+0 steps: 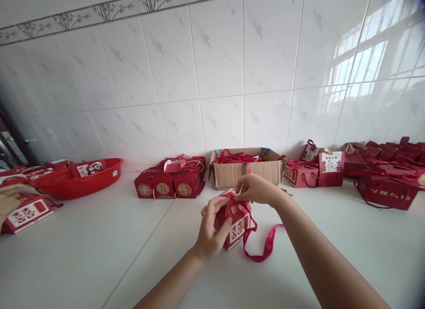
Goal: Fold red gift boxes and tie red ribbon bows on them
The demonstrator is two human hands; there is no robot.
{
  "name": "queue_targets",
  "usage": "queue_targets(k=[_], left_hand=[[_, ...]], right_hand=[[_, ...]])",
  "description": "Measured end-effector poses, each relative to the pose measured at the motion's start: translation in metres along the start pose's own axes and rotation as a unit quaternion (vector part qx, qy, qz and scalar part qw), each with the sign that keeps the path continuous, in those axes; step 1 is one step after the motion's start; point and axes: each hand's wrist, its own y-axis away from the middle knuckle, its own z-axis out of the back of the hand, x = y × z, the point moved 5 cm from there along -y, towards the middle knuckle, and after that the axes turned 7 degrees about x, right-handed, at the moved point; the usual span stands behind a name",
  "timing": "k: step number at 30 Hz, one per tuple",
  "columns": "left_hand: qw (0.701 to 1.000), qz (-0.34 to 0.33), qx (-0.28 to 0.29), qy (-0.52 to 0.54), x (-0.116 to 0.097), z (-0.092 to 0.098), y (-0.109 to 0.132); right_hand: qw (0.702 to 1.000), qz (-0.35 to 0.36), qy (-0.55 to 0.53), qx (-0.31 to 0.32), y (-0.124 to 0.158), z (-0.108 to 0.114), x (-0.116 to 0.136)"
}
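A small red gift box (238, 229) with a white panel and red characters stands on the white table in front of me. My left hand (212, 229) holds it from the left, thumb on its front and fingers over the top. At the box's top, my right hand (254, 189) has its thumb and fingers pinched together; what lies between the fingertips is too small to make out. A dark pink ribbon (265, 252) trails from the box and curls on the table to its right.
Behind stands an open cardboard box (229, 175) of red ribbons. Red boxes (164, 185) and a red basin (89, 183) lie left, more red boxes (387, 189) right. Another person's hand (9, 202) touches a box (28, 215) at far left.
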Motion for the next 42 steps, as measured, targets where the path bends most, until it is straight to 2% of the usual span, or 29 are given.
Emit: queue_targets(k=[4, 8, 12, 15, 17, 20, 23, 28, 32, 34, 36, 38, 40, 42], left_hand=[[0.996, -0.004, 0.02, 0.089, -0.002, -0.001, 0.0], [0.99, -0.047, 0.037, 0.13, -0.014, 0.0, -0.002], [0.986, -0.079, 0.051, 0.135, -0.024, 0.001, -0.003], [0.99, -0.088, 0.055, 0.097, -0.022, 0.002, -0.003], [0.996, -0.085, 0.017, 0.027, -0.017, 0.006, -0.004], [0.991, -0.054, -0.085, -0.083, -0.006, 0.018, -0.007], [0.988, -0.016, -0.116, -0.101, 0.006, 0.026, -0.011], [0.992, 0.018, -0.08, -0.098, 0.017, 0.027, -0.016], [0.993, 0.032, -0.074, -0.084, 0.021, 0.024, -0.017], [0.994, 0.038, -0.077, -0.071, 0.023, 0.024, -0.017], [0.994, 0.057, -0.079, -0.05, 0.027, 0.025, -0.017], [0.993, 0.083, -0.081, -0.027, 0.031, 0.025, -0.016], [0.992, 0.099, -0.079, -0.009, 0.033, 0.025, -0.016], [0.993, 0.095, -0.074, 0.007, 0.032, 0.024, -0.016]], right_hand=[[1.0, 0.01, -0.013, 0.011, 0.0, -0.001, 0.001], [0.999, 0.028, 0.008, -0.019, 0.002, 0.002, 0.008], [1.0, 0.025, -0.001, -0.007, 0.0, -0.001, 0.009], [0.999, 0.029, -0.029, 0.002, 0.001, -0.003, 0.009], [0.997, 0.046, -0.06, 0.004, 0.003, -0.002, 0.012], [0.992, 0.07, -0.102, -0.013, 0.009, 0.005, 0.019], [0.985, 0.095, -0.138, -0.051, 0.019, 0.015, 0.028], [0.945, 0.176, -0.227, -0.157, 0.046, 0.039, 0.041], [0.895, 0.249, -0.322, -0.184, 0.064, 0.054, 0.046], [0.873, 0.263, -0.37, -0.181, 0.068, 0.058, 0.045], [0.858, 0.259, -0.409, -0.172, 0.066, 0.059, 0.042], [0.858, 0.233, -0.429, -0.162, 0.057, 0.054, 0.039], [0.881, 0.174, -0.408, -0.165, 0.043, 0.044, 0.033], [0.92, 0.091, -0.345, -0.163, 0.026, 0.029, 0.026]])
